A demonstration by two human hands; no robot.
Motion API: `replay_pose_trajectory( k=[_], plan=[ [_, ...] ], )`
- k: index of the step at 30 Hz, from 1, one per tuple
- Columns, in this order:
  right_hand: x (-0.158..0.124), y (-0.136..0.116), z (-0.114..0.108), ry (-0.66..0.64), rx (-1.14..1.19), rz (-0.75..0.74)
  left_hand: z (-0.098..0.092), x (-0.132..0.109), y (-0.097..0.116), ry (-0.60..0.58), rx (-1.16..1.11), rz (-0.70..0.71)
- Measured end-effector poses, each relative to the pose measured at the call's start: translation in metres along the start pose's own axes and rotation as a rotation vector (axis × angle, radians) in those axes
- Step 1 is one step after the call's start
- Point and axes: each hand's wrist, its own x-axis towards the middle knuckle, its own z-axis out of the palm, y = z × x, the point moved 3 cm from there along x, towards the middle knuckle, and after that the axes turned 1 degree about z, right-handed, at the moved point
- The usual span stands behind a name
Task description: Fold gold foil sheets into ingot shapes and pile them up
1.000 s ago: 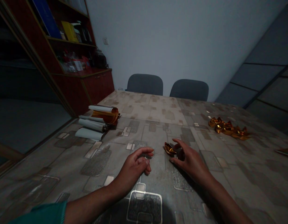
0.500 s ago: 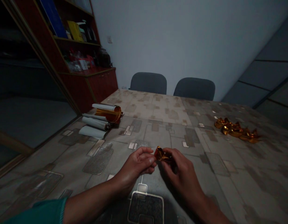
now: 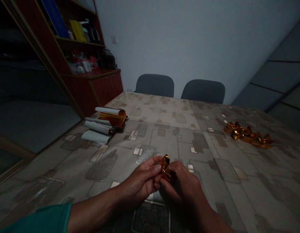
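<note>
A small foil piece (image 3: 165, 167) sits between the hands, just above the worktop (image 3: 227, 194). It is glossy orange-gold, creased and narrow, with its tip standing upward. The left hand (image 3: 142, 181) and right hand (image 3: 181, 189) meet around it, their fingers (image 3: 153, 168) clamped on its lower part, which is partly hidden. Well off to the right, a pile of similar folded foil shapes (image 3: 247, 135) lies on the worktop. Well to the left lie rolled sheets (image 3: 97, 127), one with a gold face showing.
</note>
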Motion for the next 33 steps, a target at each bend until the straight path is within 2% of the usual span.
replay_pose_trajectory(
  k=[3,11,16,22,25,29,33],
  plan=[
    [0.001,0.003,0.001,-0.024,-0.013,-0.044,0.0,-0.001,0.001,-0.003,-0.019,-0.011],
    [0.002,0.003,-0.002,-0.077,0.001,0.002,0.001,0.0,0.001,-0.032,-0.014,-0.031],
    [0.0,0.002,-0.008,-0.006,0.057,0.004,-0.002,0.001,0.0,-0.028,-0.007,-0.015],
    [0.001,0.0,-0.005,-0.021,0.041,-0.079,-0.004,0.001,0.001,-0.001,0.001,-0.016],
    [0.002,0.003,-0.005,-0.024,0.073,-0.005,-0.003,0.001,0.001,-0.006,-0.005,-0.003],
    [0.001,0.01,-0.006,0.04,0.199,0.193,-0.004,0.001,0.002,-0.001,0.009,0.027],
    [0.0,0.014,-0.007,0.058,0.321,0.34,-0.005,0.0,0.007,0.019,0.227,0.131]
  ],
)
